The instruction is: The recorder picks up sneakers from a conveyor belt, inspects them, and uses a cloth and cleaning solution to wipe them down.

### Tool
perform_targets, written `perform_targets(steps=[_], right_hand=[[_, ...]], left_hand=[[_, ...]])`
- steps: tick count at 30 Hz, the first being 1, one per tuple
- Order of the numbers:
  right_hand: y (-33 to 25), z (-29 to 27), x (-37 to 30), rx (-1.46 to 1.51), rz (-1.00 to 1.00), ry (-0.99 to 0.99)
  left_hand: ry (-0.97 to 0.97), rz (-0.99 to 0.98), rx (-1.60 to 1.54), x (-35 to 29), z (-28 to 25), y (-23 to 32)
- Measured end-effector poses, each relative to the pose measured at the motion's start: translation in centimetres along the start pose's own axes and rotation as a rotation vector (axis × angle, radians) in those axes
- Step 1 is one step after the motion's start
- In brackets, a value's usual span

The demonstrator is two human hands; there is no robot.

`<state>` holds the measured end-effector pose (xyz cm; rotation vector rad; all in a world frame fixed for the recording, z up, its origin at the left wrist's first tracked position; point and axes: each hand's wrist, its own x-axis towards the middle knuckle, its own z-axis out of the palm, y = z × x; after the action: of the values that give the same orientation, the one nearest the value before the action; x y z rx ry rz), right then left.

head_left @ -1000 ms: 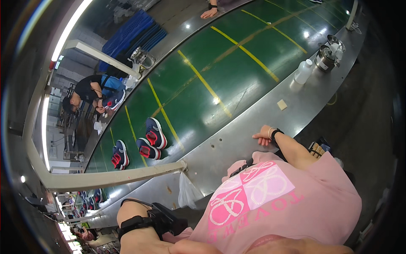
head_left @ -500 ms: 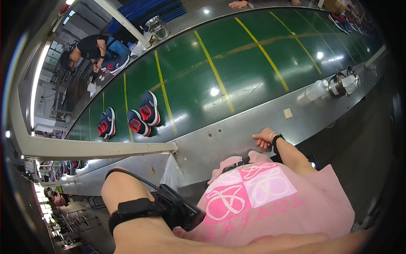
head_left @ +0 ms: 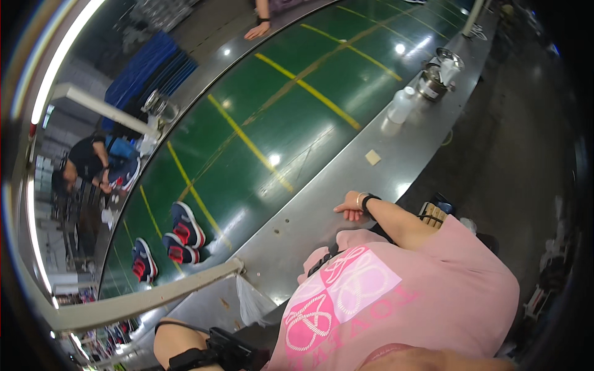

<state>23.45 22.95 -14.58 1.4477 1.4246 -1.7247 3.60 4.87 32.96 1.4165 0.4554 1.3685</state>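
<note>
My right hand (head_left: 351, 205), with a black band at the wrist, rests on the metal ledge (head_left: 322, 207) beside the green conveyor belt (head_left: 247, 157). Its thumb side points left and the fingers are loosely bent, with nothing seen in them. A small pale square piece (head_left: 372, 157) lies on the ledge beyond it. At the lower left my left arm (head_left: 179, 343) carries a black strapped-on device (head_left: 232, 349); the left hand is out of view. Dark blue and red sneakers (head_left: 187, 224) stand on the belt at the left, with another sneaker (head_left: 144, 261) beside them.
A white bottle (head_left: 401, 105) and a metal pot (head_left: 431, 83) stand along the ledge. A pale frame bar (head_left: 154, 290) crosses at lower left, with a clear plastic bag (head_left: 255, 302) hanging. Across the belt a co-worker (head_left: 93, 162) bends over a shoe; another person's hand (head_left: 257, 29) rests at the far edge.
My view has tilted and swung, so the belt now slants more steeply and the sneakers appear lower. My right hand stays on the ledge. Less of my left arm shows.
</note>
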Motion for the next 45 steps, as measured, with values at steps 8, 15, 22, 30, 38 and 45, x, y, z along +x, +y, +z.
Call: perform_targets(steps=[8, 15, 22, 30, 38, 45], right_hand=[[0.6, 0.4, 0.2, -0.018, -0.035, -0.018], [1.6, 0.0, 0.0, -0.011, -0.016, -0.009], [0.3, 0.2, 0.3, -0.048, -0.046, -0.03], [0.6, 0.1, 1.5, -0.049, -0.039, -0.059], [0.8, 0.0, 1.6, -0.03, -0.002, 0.011], [0.3, 0.6, 0.9, -0.005, -0.037, 0.017]], left_hand=[[-0.212, 0.08, -0.097, 3.5, 0.8, -2.3], [-0.195, 0.16, -0.113, 3.4, 1.0, -3.6], [0.086, -0.38, -0.14, 3.0, 6.1, 3.2], [0.439, -0.456, -0.148, 16.6, 3.2, -0.5], [0.258, -0.286, -0.13, 8.9, 2.7, 0.0], [0.075, -0.09, -0.091, 2.8, 1.6, 1.3]])
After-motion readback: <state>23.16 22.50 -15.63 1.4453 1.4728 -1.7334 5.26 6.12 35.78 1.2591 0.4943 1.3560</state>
